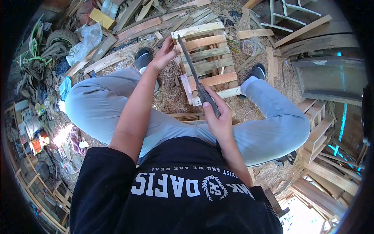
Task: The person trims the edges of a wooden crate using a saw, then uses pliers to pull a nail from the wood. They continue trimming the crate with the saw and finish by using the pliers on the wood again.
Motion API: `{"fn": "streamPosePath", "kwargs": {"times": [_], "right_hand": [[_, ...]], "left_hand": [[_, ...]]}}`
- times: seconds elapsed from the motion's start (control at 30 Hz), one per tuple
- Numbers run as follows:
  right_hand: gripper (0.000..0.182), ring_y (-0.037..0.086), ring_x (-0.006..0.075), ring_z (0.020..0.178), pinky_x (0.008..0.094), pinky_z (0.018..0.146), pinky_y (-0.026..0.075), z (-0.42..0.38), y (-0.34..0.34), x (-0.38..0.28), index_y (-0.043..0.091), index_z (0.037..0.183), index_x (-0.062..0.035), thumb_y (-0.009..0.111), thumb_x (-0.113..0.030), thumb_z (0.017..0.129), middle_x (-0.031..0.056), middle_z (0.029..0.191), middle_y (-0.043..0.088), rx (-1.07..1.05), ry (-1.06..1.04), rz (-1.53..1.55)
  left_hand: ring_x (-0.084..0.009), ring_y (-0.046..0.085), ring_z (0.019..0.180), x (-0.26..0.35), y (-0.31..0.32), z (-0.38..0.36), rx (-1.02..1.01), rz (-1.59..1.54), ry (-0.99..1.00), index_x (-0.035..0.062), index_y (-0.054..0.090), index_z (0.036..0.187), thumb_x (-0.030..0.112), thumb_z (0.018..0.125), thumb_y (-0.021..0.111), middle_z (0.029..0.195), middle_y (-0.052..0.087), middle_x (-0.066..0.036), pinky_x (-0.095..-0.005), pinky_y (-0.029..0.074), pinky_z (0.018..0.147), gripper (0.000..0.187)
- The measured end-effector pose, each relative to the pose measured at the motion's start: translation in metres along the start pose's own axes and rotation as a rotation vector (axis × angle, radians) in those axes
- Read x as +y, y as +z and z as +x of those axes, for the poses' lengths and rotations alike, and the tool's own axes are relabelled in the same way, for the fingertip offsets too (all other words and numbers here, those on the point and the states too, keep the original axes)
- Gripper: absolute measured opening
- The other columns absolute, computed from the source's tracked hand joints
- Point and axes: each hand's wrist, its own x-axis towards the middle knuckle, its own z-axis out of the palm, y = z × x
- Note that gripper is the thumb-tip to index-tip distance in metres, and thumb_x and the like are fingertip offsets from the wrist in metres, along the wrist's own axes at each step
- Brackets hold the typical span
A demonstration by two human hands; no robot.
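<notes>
In front of me on the ground stands a slatted wooden crate, pallet-like, with pale, tan and greyish boards. My left hand is at its far left corner, fingers curled against the edge. In my right hand is a long-bladed hand tool with a worn dark handle, the fingers closed around that handle. Its thin dark blade slants across the crate's left side, with the tip close to my left fingers. Whether the blade has teeth I cannot tell.
My legs in grey trousers bracket the crate. Sawdust covers the ground. Scrap boards are heaped beyond it, with a clear plastic bag and a small tyre at left. More slatted woodwork is stacked at right.
</notes>
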Motion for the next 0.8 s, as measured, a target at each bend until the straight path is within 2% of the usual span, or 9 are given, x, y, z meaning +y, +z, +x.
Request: {"fn": "streamPosePath", "kwargs": {"times": [0.2, 0.3, 0.43, 0.5, 0.8], "right_hand": [[0.050, 0.065, 0.0179, 0.133, 0.0318, 0.115, 0.048, 0.001, 0.005, -0.001, 0.056, 0.156, 0.0066, 0.061, -0.001, 0.107, 0.0168, 0.146, 0.070, 0.009, 0.046, 0.013], [0.050, 0.065, 0.0180, 0.132, 0.0316, 0.114, 0.048, 0.001, 0.006, -0.002, 0.056, 0.156, 0.0069, 0.060, -0.001, 0.107, 0.0170, 0.147, 0.070, -0.005, 0.022, -0.001], [0.051, 0.065, 0.0183, 0.132, 0.0316, 0.115, 0.047, 0.000, 0.006, -0.003, 0.055, 0.157, 0.0068, 0.060, -0.001, 0.106, 0.0174, 0.147, 0.069, -0.023, 0.023, -0.058], [0.050, 0.065, 0.0189, 0.133, 0.0319, 0.115, 0.047, 0.000, 0.007, -0.004, 0.056, 0.156, 0.0069, 0.059, 0.000, 0.106, 0.0180, 0.148, 0.068, -0.011, 0.058, -0.052], [0.049, 0.065, 0.0203, 0.135, 0.0329, 0.116, 0.047, 0.002, 0.011, -0.004, 0.057, 0.155, 0.0076, 0.058, 0.001, 0.106, 0.0191, 0.148, 0.068, 0.000, 0.053, -0.072]], "left_hand": [[-0.0333, 0.032, 0.164, -0.006, -0.001, 0.002, -0.015, -0.038, 0.044, 0.0035, 0.012, 0.176, 0.031, 0.104, 0.068, 0.178, 0.030, -0.020, -0.0440, 0.029, 0.131, 0.095], [-0.0298, 0.027, 0.166, -0.015, -0.004, 0.008, -0.071, -0.112, 0.085, 0.0081, 0.008, 0.177, 0.026, 0.105, 0.066, 0.180, 0.027, -0.016, -0.0441, 0.028, 0.131, 0.094], [-0.0296, 0.027, 0.166, -0.016, 0.001, 0.004, -0.029, -0.110, 0.053, 0.0088, 0.009, 0.177, 0.025, 0.105, 0.066, 0.180, 0.028, -0.015, -0.0444, 0.029, 0.131, 0.093], [-0.0278, 0.036, 0.160, -0.014, 0.003, 0.004, 0.021, -0.180, 0.064, 0.0076, 0.019, 0.173, 0.014, 0.098, 0.072, 0.171, 0.040, -0.017, -0.0402, 0.028, 0.131, 0.091], [-0.0273, 0.033, 0.161, -0.018, 0.004, 0.006, -0.001, -0.225, 0.082, 0.0087, 0.022, 0.171, 0.016, 0.098, 0.072, 0.170, 0.040, -0.016, -0.0401, 0.029, 0.129, 0.088]]}}
